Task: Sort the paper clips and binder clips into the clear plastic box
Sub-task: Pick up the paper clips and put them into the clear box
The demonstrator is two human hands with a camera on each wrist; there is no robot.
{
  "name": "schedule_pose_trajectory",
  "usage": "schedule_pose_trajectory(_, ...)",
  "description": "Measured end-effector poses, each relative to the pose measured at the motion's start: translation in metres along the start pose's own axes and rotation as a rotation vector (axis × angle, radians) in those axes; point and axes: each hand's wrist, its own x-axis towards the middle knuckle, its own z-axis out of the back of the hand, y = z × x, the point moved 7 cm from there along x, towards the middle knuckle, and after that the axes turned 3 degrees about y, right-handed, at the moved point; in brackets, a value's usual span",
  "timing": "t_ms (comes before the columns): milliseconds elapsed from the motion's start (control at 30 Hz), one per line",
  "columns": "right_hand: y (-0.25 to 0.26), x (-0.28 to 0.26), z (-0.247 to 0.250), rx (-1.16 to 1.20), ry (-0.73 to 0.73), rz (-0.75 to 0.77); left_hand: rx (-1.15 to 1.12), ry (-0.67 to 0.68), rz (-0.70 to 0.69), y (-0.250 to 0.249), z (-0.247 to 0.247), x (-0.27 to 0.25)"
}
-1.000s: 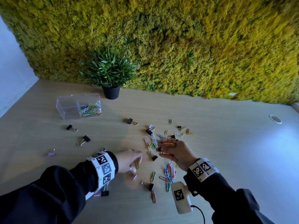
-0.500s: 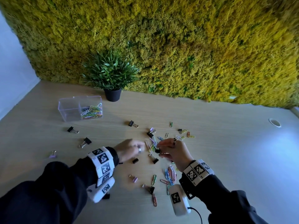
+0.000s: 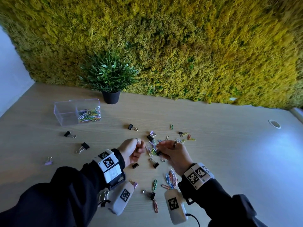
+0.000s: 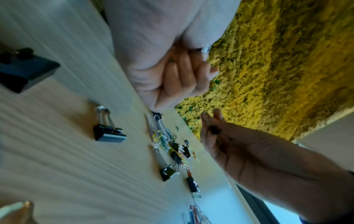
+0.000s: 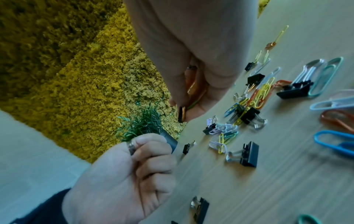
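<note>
My left hand (image 3: 139, 147) hovers over the table curled into a fist; a speck of green shows between its fingers (image 4: 182, 68), seemingly a paper clip. Just to its right, my right hand (image 3: 161, 147) pinches a small black binder clip (image 5: 181, 115) together with orange and green paper clips (image 5: 194, 92). Between the two hands lies a heap of coloured paper clips (image 3: 152, 149). More paper clips (image 3: 171, 179) and black binder clips (image 3: 155, 164) are scattered around. The clear plastic box (image 3: 65, 112) stands at the far left, with paper clips (image 3: 89, 113) in its right compartment.
A potted plant (image 3: 109, 79) stands behind the box against the moss wall (image 3: 180, 46). Binder clips lie to the left (image 3: 69, 134) (image 3: 83, 146), plus a pink one (image 3: 48, 162). A round cable hole (image 3: 274, 124) is at the far right.
My left hand rose from the table's near side, closed into a fist and moved up next to my right hand. The right hand stayed over the clip heap.
</note>
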Motion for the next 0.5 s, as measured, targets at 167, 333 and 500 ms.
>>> schedule_pose_trajectory(167,0.006,0.0,0.001,-0.119,-0.068,0.073,0.436,-0.019,-0.094,-0.012,-0.016,-0.008)
schedule_pose_trajectory(333,0.009,-0.002,-0.003,-0.251,-0.086,0.164,0.452,-0.114,-0.074,-0.005,-0.017,-0.001)
schedule_pose_trajectory(500,0.005,-0.009,0.006,-0.183,-0.154,0.17,0.43,-0.158,-0.082,-0.001,-0.011,0.004)
